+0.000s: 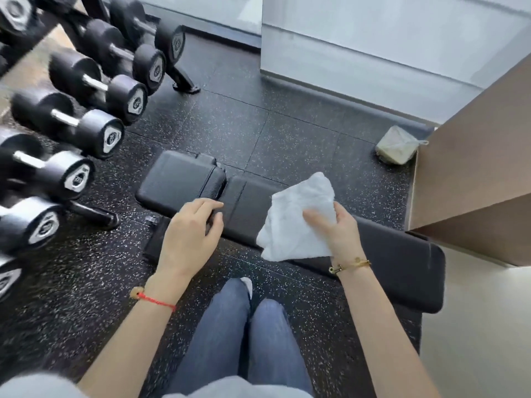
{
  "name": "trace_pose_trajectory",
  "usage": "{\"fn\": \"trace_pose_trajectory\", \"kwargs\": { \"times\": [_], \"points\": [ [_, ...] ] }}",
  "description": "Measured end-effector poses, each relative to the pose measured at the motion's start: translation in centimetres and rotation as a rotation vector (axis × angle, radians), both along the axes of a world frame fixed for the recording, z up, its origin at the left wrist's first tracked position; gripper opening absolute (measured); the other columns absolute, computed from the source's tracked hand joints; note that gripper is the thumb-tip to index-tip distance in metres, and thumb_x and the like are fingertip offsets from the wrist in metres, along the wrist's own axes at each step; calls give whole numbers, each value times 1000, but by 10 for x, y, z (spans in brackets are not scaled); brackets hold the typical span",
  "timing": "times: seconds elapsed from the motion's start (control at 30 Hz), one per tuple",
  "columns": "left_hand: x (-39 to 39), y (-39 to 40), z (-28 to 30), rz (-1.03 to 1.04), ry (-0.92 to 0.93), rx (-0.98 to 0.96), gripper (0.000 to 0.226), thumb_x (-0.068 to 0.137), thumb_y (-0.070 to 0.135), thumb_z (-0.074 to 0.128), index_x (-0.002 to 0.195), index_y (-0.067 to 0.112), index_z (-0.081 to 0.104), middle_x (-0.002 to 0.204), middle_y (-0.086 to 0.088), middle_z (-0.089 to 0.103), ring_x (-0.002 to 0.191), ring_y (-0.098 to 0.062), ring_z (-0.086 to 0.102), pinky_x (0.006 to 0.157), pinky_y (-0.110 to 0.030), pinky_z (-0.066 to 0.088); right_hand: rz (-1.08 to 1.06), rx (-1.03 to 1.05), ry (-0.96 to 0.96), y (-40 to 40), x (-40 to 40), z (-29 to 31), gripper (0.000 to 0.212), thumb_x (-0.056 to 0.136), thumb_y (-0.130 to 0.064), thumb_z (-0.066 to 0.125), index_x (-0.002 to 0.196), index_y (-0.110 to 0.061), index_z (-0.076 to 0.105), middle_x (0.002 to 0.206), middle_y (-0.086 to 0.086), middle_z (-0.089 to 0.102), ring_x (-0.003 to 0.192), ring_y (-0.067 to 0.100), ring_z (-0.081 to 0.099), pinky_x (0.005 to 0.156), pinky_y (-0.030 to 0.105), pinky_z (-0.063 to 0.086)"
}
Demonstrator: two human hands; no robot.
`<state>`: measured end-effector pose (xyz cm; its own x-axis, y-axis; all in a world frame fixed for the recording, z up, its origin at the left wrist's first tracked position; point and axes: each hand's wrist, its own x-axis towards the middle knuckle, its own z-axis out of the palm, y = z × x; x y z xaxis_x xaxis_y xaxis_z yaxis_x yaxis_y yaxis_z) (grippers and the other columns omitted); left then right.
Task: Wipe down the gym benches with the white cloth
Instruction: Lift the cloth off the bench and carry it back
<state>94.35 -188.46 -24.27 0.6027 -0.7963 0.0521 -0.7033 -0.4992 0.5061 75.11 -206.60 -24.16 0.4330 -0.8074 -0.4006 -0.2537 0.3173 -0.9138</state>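
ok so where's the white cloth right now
In the head view the white cloth is right of centre, held in the right hand over the black bench.

Dumbbell rack (71, 110), speckled floor (258, 133), small bag (398, 145)

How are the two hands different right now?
The right hand holds the white cloth pinched in its fingers, while the left hand holds nothing and rests its fingers on the black bench. The right wrist wears a gold bracelet; the left wrist wears a red string. Both hands reach over the same bench.
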Motion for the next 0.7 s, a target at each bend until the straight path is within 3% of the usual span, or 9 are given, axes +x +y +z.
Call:
{"fn": "trace_pose_trajectory", "kwargs": {
  "times": [0.13, 0.27, 0.4, 0.53, 0.7],
  "points": [
    [-20, 45, 91, 69, -24, -39, 22, 94, 18, 57, 115, 15, 65, 115, 2, 65, 107, -19, 58, 94, -36, 48, 91, -9, -47, 30, -10, 84, 29, 80, -20, 80, 104, -9, 67, 106, 12, 72, 91, 19, 67, 77, 37, 56],
    [-50, 92, 147, 164, -43, -79, 24, 95, 19, 56, 117, 14, 64, 116, 2, 64, 109, -19, 58, 96, -40, 48, 179, -7, -118, 66, -24, 135, 33, 76, -28, 81, 103, -14, 68, 100, 7, 74, 88, 16, 69, 72, 31, 57],
    [-88, 147, 175, 294, -34, -109, 26, 96, 21, 55, 119, 15, 64, 119, 2, 64, 113, -16, 56, 102, -31, 44, 276, -18, -149, 104, -33, 163, 30, 73, -31, 82, 97, -18, 70, 92, -1, 75, 83, 12, 71, 64, 26, 56],
    [-122, 208, 188, 455, -40, -116, 25, 96, 22, 55, 118, 16, 65, 119, 3, 64, 113, -16, 57, 100, -34, 45, 384, -35, -161, 144, -30, 177, 15, 75, -26, 82, 85, -24, 71, 80, -7, 72, 73, 5, 67, 59, 20, 52],
    [-158, 298, 196, 702, -62, -122, 24, 96, 23, 54, 116, 18, 66, 119, 5, 65, 113, -15, 57, 100, -36, 47, 615, -21, -146, 210, -11, 190, 25, 79, -20, 80, 97, -7, 68, 93, 8, 72, 84, 17, 67, 72, 35, 55]
  ]
}}
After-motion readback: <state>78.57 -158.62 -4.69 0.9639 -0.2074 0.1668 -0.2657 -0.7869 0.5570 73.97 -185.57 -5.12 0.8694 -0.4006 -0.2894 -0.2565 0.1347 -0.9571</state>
